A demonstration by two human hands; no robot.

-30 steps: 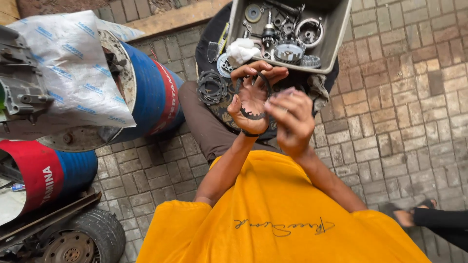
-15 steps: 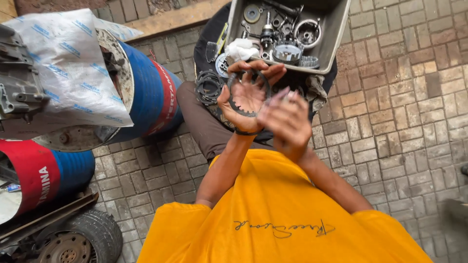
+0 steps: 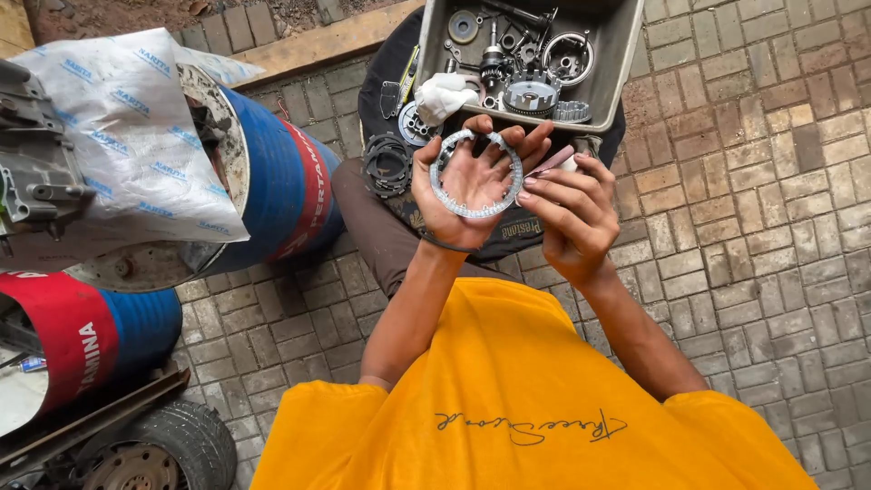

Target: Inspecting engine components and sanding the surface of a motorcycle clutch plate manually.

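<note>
Silvery toothed metal ring [image 3: 475, 172] sits at upper centre of the frame, clasped around its rim by the left hand [image 3: 467, 186], while the right hand [image 3: 567, 213] hovers empty with fingers spread, best steadying it above the grey parts tray [image 3: 626, 54].

Ring [image 3: 475, 172] lies on left hand [image 3: 467, 186]; right hand [image 3: 567, 213] just right of it. Tray [image 3: 626, 54] of parts beyond both hands. Barrel [image 3: 272, 181] at left, tyre [image 3: 163, 449] at lower left.
</note>
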